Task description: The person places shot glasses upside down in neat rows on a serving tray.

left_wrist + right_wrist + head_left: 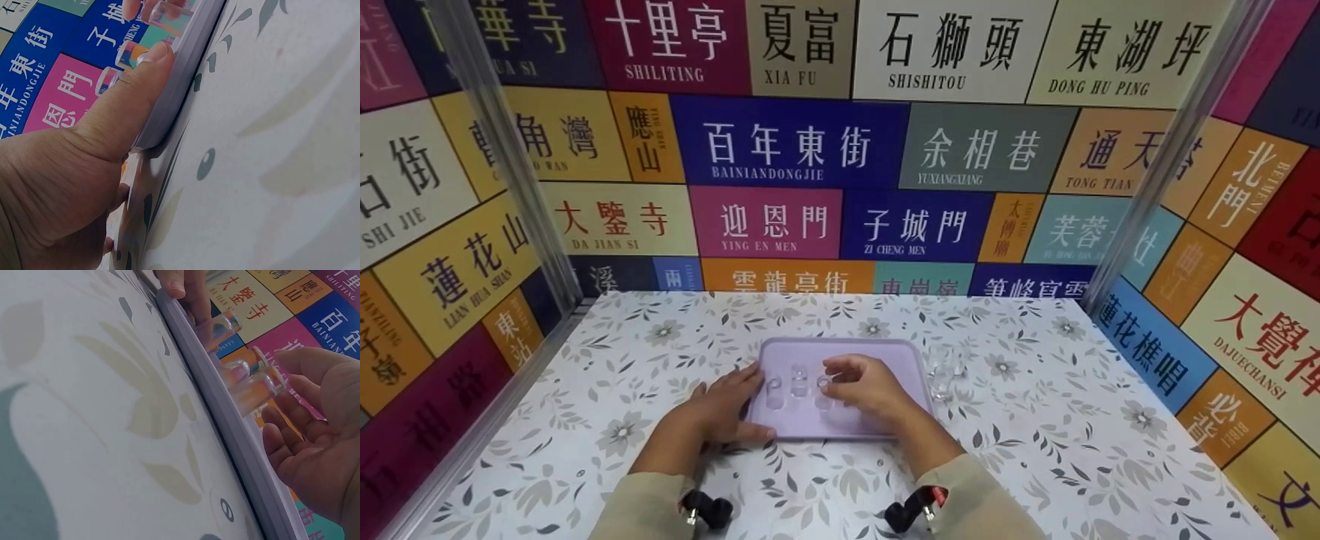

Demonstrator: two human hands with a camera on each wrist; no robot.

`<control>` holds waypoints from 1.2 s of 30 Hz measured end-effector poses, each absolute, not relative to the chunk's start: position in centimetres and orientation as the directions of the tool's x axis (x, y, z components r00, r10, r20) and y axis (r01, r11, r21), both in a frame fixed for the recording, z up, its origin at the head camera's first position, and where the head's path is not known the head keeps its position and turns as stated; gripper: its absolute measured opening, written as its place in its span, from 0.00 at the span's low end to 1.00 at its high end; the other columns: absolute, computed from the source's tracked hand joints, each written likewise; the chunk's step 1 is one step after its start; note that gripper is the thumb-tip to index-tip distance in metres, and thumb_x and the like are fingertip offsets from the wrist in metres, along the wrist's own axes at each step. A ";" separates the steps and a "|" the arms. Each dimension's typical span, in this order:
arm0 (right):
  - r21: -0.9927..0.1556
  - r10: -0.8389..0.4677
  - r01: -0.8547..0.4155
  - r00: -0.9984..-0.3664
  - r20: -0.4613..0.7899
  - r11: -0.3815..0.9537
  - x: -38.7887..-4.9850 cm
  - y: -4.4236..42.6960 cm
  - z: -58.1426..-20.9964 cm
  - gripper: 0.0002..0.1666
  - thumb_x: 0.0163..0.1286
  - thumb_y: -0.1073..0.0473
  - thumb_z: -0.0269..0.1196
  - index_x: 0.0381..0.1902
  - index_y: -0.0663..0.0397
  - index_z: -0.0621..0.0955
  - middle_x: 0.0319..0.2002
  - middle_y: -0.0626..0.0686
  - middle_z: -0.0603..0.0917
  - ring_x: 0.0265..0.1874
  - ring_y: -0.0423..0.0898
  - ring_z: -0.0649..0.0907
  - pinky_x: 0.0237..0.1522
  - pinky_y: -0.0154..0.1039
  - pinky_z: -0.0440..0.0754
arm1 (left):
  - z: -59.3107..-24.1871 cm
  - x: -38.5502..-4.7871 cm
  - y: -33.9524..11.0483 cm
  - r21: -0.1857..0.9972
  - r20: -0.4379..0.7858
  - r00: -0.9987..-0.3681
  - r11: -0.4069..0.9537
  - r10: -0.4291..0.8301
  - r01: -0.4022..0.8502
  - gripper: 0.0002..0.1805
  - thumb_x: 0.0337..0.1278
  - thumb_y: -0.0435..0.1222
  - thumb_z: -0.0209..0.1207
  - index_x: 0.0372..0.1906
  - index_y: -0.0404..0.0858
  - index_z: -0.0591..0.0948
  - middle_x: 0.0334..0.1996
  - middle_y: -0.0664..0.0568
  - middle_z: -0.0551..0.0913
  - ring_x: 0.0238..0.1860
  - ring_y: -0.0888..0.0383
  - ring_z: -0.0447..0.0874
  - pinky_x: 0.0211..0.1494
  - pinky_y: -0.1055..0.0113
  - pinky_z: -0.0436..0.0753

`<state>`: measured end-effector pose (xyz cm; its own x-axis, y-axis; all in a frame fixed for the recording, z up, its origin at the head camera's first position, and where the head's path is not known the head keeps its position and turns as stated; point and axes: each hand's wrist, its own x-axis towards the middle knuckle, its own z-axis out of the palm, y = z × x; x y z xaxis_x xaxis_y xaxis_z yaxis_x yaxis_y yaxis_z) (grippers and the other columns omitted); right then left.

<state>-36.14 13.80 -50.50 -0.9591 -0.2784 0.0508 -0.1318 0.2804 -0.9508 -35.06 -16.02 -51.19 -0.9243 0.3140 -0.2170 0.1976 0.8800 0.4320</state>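
Observation:
A lilac tray [840, 346] lies on the table and bears several small clear shot glasses: one at the left [774, 393], one in the middle [799, 381] and one near the right hand [823, 394]. My left hand [721, 409] rests at the tray's left front corner, fingers along the side and thumb [140, 90] on the front rim. Over the tray, my right hand [870, 386] has its thumb and index finger apart, close beside the rim of the nearest glass [256, 391]. Whether a fingertip touches that glass is hard to tell.
More clear glasses [943, 373] stand close together just right of the tray. A white leaf-patterned cloth [1035, 420] covers the table. Walls with coloured sign panels [787, 142] rise behind and at both sides.

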 end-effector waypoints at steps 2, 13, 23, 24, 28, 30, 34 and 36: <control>-0.949 -0.264 -0.137 -0.963 0.060 0.284 -36.2 14.2 -50.2 0.31 0.62 0.60 0.78 0.64 0.57 0.85 0.59 0.62 0.88 0.51 0.47 0.88 0.44 0.38 0.90 | -51.2 -35.0 -16.0 0.439 -0.213 -0.924 0.876 0.317 0.199 0.67 0.46 0.73 0.72 0.88 0.56 0.54 0.90 0.61 0.45 0.90 0.43 0.41 0.88 0.28 0.36; -0.954 -0.150 -0.159 -0.981 0.124 0.255 -36.7 16.7 -48.8 0.29 0.63 0.60 0.78 0.63 0.58 0.86 0.58 0.61 0.89 0.57 0.54 0.88 0.55 0.33 0.87 | -51.1 -34.9 -15.8 0.456 -0.217 -0.923 0.869 0.319 0.194 0.68 0.45 0.72 0.73 0.88 0.55 0.54 0.90 0.61 0.45 0.90 0.43 0.41 0.88 0.28 0.36; -0.965 -0.059 -0.127 -0.991 0.117 0.227 -36.4 19.5 -48.2 0.31 0.64 0.60 0.79 0.65 0.59 0.85 0.59 0.59 0.89 0.58 0.52 0.87 0.54 0.32 0.87 | -50.9 -34.9 -15.9 0.440 -0.213 -0.918 0.872 0.335 0.216 0.66 0.48 0.72 0.72 0.88 0.55 0.54 0.90 0.60 0.45 0.90 0.42 0.42 0.88 0.28 0.38; -0.966 -0.052 -0.126 -0.992 0.117 0.227 -36.3 19.9 -48.1 0.31 0.64 0.59 0.78 0.65 0.58 0.85 0.59 0.59 0.89 0.58 0.52 0.87 0.55 0.32 0.87 | -50.9 -34.9 -15.9 0.441 -0.214 -0.918 0.871 0.334 0.214 0.66 0.47 0.73 0.72 0.88 0.55 0.54 0.90 0.60 0.45 0.90 0.42 0.42 0.88 0.28 0.38; -0.968 -0.035 -0.120 -0.993 0.115 0.222 -36.1 21.3 -47.9 0.30 0.64 0.59 0.78 0.64 0.55 0.85 0.61 0.60 0.88 0.59 0.52 0.86 0.56 0.32 0.87 | -50.9 -34.8 -16.0 0.449 -0.215 -0.919 0.869 0.330 0.207 0.66 0.47 0.73 0.72 0.88 0.55 0.54 0.90 0.60 0.45 0.90 0.42 0.42 0.88 0.28 0.37; -0.967 -0.032 -0.126 -0.992 0.122 0.223 -36.0 22.1 -47.8 0.30 0.64 0.59 0.78 0.64 0.55 0.85 0.61 0.61 0.88 0.60 0.52 0.86 0.55 0.31 0.87 | -50.8 -34.7 -16.0 0.454 -0.213 -0.920 0.867 0.328 0.204 0.66 0.47 0.72 0.72 0.88 0.56 0.54 0.90 0.60 0.45 0.90 0.42 0.42 0.88 0.28 0.37; -0.960 -0.015 -0.123 -0.992 0.123 0.251 -35.8 23.9 -47.8 0.30 0.65 0.57 0.78 0.65 0.54 0.85 0.63 0.62 0.86 0.60 0.51 0.86 0.52 0.29 0.86 | -50.6 -34.5 -16.0 0.459 -0.210 -0.919 0.864 0.332 0.207 0.66 0.47 0.72 0.72 0.88 0.55 0.54 0.90 0.60 0.45 0.90 0.41 0.42 0.87 0.28 0.37; -0.956 -0.005 -0.121 -0.992 0.124 0.266 -35.6 24.7 -47.7 0.31 0.66 0.56 0.78 0.66 0.54 0.84 0.63 0.62 0.86 0.59 0.49 0.85 0.51 0.28 0.86 | -50.6 -34.5 -16.1 0.456 -0.212 -0.919 0.865 0.332 0.208 0.66 0.47 0.72 0.72 0.88 0.55 0.54 0.90 0.60 0.44 0.90 0.41 0.42 0.87 0.28 0.37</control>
<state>-35.56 24.67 -47.69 -0.9923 -0.0050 0.1238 -0.1207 0.2660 -0.9564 -34.51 -16.06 -50.58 -0.9190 0.3324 -0.2118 0.2080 0.8654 0.4558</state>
